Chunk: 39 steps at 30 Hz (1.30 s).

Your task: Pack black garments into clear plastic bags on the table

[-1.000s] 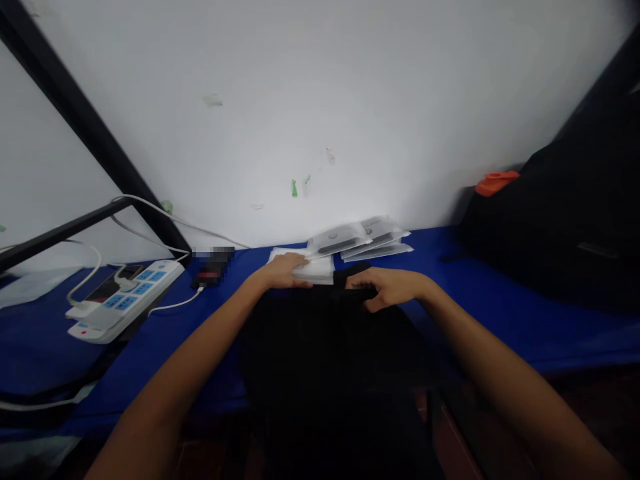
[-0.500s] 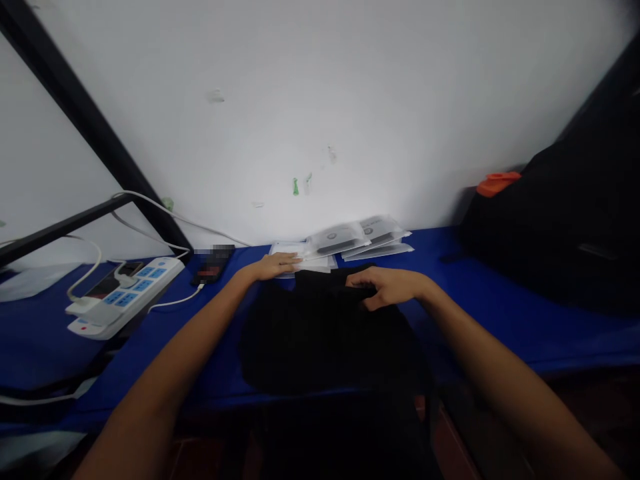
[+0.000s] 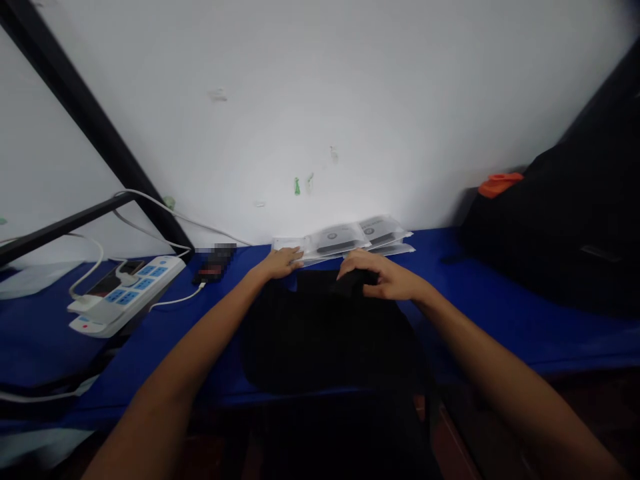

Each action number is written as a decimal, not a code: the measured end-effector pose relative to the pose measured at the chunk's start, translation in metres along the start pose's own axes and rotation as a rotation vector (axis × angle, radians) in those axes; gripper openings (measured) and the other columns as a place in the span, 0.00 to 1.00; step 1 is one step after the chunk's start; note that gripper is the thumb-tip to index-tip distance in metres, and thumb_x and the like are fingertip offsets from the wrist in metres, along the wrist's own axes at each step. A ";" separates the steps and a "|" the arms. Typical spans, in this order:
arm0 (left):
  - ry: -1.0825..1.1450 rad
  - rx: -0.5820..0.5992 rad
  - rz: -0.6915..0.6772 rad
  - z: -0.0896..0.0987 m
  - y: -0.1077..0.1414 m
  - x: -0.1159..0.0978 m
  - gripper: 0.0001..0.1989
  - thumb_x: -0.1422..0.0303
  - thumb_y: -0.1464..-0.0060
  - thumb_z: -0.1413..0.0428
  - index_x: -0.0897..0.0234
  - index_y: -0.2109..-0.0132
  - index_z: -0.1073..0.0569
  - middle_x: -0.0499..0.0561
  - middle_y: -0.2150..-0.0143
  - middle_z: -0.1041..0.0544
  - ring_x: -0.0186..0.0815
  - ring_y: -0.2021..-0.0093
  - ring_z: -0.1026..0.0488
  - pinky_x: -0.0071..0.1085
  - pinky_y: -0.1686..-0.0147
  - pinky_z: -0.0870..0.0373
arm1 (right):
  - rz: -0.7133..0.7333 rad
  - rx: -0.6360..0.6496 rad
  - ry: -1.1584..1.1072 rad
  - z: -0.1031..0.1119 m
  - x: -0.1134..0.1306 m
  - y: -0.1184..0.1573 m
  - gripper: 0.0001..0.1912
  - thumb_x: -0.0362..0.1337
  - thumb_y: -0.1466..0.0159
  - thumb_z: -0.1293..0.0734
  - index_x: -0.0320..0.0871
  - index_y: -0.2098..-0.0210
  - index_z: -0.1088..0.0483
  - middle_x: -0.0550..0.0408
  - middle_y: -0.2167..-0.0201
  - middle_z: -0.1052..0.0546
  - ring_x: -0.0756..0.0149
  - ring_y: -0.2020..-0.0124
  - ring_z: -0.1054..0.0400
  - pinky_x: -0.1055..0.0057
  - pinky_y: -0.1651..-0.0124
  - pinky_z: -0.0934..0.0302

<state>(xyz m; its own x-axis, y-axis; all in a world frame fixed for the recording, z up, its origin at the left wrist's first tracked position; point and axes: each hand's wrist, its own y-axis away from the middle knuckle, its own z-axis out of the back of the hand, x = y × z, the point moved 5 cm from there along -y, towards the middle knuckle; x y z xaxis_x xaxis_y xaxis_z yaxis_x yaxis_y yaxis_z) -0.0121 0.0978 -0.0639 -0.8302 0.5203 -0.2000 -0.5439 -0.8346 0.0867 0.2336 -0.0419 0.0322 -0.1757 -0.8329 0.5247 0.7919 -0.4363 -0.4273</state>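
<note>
My left hand [image 3: 280, 263] lies flat at the far edge of the blue table, its fingertips on the near corner of a white packet [image 3: 287, 244] and holding nothing. My right hand [image 3: 383, 279] pinches a fold of a black cloth garment [image 3: 325, 333], which lies spread over the table in front of me. Beyond the garment, several clear plastic sleeves [image 3: 343, 239] with grey items inside overlap against the wall. The garment hides the near part of the white stack.
A white power strip [image 3: 125, 293] with blue switches, white cables and a dark phone sits on the left. A pixelated dark object [image 3: 215, 261] lies next to it. A black bag [image 3: 555, 233] with an orange tag stands at the right.
The black garment has slid forward over the white stack, which is now mostly covered. My left hand has moved slightly toward the wall, and my right hand has lifted its fold.
</note>
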 end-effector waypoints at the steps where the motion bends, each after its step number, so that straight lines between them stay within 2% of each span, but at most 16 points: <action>1: 0.010 -0.016 0.005 0.001 -0.002 -0.003 0.31 0.51 0.37 0.56 0.60 0.33 0.39 0.57 0.28 0.45 0.50 0.29 0.48 0.51 0.33 0.52 | 0.034 0.002 0.030 -0.003 0.002 -0.001 0.21 0.26 0.41 0.36 0.48 0.50 0.31 0.52 0.53 0.27 0.59 0.50 0.34 0.54 0.43 0.43; 5: 0.077 -0.110 0.028 0.020 0.007 -0.020 0.36 0.52 0.42 0.48 0.66 0.33 0.40 0.62 0.30 0.41 0.52 0.31 0.43 0.47 0.34 0.47 | 0.038 -0.030 0.257 -0.015 0.006 -0.003 0.28 0.23 0.40 0.39 0.49 0.43 0.33 0.48 0.43 0.33 0.55 0.42 0.40 0.50 0.41 0.42; 7: 0.117 -0.195 0.029 0.034 0.020 -0.036 0.34 0.54 0.39 0.51 0.64 0.31 0.43 0.61 0.30 0.41 0.53 0.31 0.43 0.49 0.34 0.47 | 0.042 -0.028 0.363 -0.023 0.005 -0.003 0.30 0.21 0.39 0.42 0.47 0.40 0.35 0.45 0.42 0.33 0.56 0.42 0.39 0.52 0.42 0.39; 9: 0.195 -0.244 -0.056 0.042 0.037 -0.064 0.31 0.54 0.35 0.57 0.59 0.29 0.49 0.55 0.30 0.41 0.48 0.31 0.43 0.47 0.35 0.43 | 0.098 -0.021 0.430 -0.031 0.004 -0.003 0.32 0.20 0.39 0.43 0.43 0.37 0.37 0.41 0.41 0.34 0.55 0.40 0.39 0.52 0.42 0.38; 11: 0.474 -0.150 -0.318 0.042 0.054 -0.102 0.40 0.51 0.40 0.47 0.58 0.28 0.53 0.58 0.30 0.41 0.51 0.32 0.42 0.47 0.36 0.40 | 0.142 -0.019 0.474 -0.036 0.003 -0.003 0.33 0.19 0.39 0.43 0.40 0.36 0.40 0.38 0.38 0.35 0.52 0.36 0.42 0.50 0.40 0.38; 12: 0.540 -0.093 -0.390 0.041 0.062 -0.118 0.47 0.49 0.46 0.40 0.57 0.28 0.54 0.58 0.29 0.44 0.53 0.31 0.44 0.48 0.36 0.40 | 0.150 -0.022 0.485 -0.037 0.003 -0.003 0.33 0.19 0.39 0.44 0.39 0.35 0.41 0.37 0.37 0.37 0.51 0.35 0.43 0.50 0.39 0.38; 15: 0.662 -0.113 -0.376 0.043 0.080 -0.136 0.53 0.49 0.53 0.35 0.56 0.29 0.53 0.58 0.28 0.47 0.54 0.30 0.47 0.49 0.35 0.42 | 0.131 -0.064 0.456 -0.032 0.004 0.001 0.34 0.19 0.38 0.44 0.43 0.34 0.43 0.39 0.33 0.40 0.52 0.32 0.45 0.50 0.40 0.37; 18: 0.815 -0.123 -0.304 0.046 0.093 -0.120 0.47 0.53 0.49 0.37 0.54 0.29 0.52 0.58 0.33 0.38 0.52 0.34 0.39 0.49 0.37 0.39 | 0.090 -0.191 0.364 -0.015 0.006 0.014 0.30 0.21 0.35 0.43 0.47 0.36 0.40 0.43 0.34 0.38 0.57 0.34 0.42 0.53 0.38 0.37; 21: 0.941 -0.101 -0.244 0.042 0.106 -0.090 0.42 0.56 0.46 0.39 0.53 0.30 0.50 0.57 0.39 0.32 0.49 0.39 0.33 0.48 0.40 0.37 | 0.010 -0.292 0.235 -0.001 -0.002 0.034 0.25 0.24 0.34 0.41 0.50 0.42 0.33 0.51 0.46 0.25 0.61 0.43 0.31 0.56 0.42 0.35; 24: 0.843 -0.064 -0.182 0.028 0.116 -0.071 0.40 0.54 0.47 0.38 0.53 0.32 0.46 0.56 0.41 0.31 0.48 0.38 0.34 0.49 0.38 0.40 | -0.114 -0.190 0.119 -0.004 -0.018 0.051 0.22 0.24 0.37 0.40 0.49 0.48 0.29 0.53 0.53 0.22 0.61 0.51 0.27 0.58 0.48 0.32; 27: 0.541 -0.056 -0.170 0.017 0.123 -0.073 0.39 0.54 0.55 0.32 0.54 0.38 0.35 0.56 0.39 0.33 0.50 0.37 0.37 0.50 0.37 0.42 | -0.193 -0.105 0.045 -0.005 -0.026 0.063 0.18 0.27 0.38 0.39 0.48 0.53 0.27 0.52 0.55 0.21 0.58 0.53 0.26 0.57 0.50 0.31; 30: 0.453 -0.151 -0.217 0.025 0.131 -0.079 0.21 0.58 0.50 0.35 0.59 0.50 0.27 0.55 0.43 0.28 0.48 0.41 0.33 0.48 0.40 0.39 | -0.225 -0.252 0.007 0.013 -0.026 0.075 0.12 0.30 0.38 0.37 0.48 0.58 0.26 0.52 0.57 0.21 0.58 0.54 0.26 0.57 0.50 0.32; 33: 0.640 -0.255 -0.145 0.043 0.143 -0.065 0.10 0.62 0.41 0.42 0.61 0.55 0.29 0.55 0.47 0.25 0.43 0.46 0.29 0.45 0.42 0.36 | -0.262 -0.354 -0.013 0.028 -0.027 0.090 0.11 0.31 0.39 0.35 0.48 0.59 0.27 0.52 0.57 0.21 0.58 0.54 0.25 0.58 0.50 0.32; 36: 0.801 -0.118 -0.076 0.048 0.154 -0.049 0.12 0.62 0.41 0.43 0.62 0.52 0.30 0.54 0.49 0.24 0.42 0.48 0.27 0.43 0.45 0.33 | -0.295 -0.198 -0.006 0.022 -0.031 0.103 0.14 0.30 0.39 0.37 0.50 0.56 0.25 0.53 0.53 0.21 0.57 0.51 0.26 0.56 0.47 0.33; 38: 0.781 -0.038 -0.057 0.046 0.159 -0.044 0.15 0.60 0.41 0.44 0.60 0.50 0.30 0.54 0.48 0.25 0.43 0.46 0.27 0.43 0.45 0.33 | -0.306 -0.054 0.001 0.012 -0.033 0.110 0.19 0.27 0.39 0.39 0.51 0.54 0.25 0.54 0.49 0.22 0.57 0.47 0.28 0.55 0.44 0.35; 39: 0.731 -0.041 -0.038 0.045 0.160 -0.044 0.16 0.58 0.41 0.43 0.60 0.49 0.30 0.53 0.47 0.25 0.43 0.46 0.28 0.42 0.45 0.33 | -0.310 -0.010 -0.001 0.009 -0.033 0.112 0.21 0.26 0.39 0.40 0.52 0.53 0.25 0.54 0.48 0.23 0.57 0.45 0.29 0.55 0.43 0.36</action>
<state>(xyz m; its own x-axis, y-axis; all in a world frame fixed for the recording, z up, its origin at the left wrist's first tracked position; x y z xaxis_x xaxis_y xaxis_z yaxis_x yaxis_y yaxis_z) -0.0684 -0.0506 0.0023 -0.5097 0.3075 -0.8035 -0.5541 -0.8318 0.0331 0.3337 -0.0599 -0.0266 -0.4070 -0.6593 0.6322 0.6947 -0.6728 -0.2543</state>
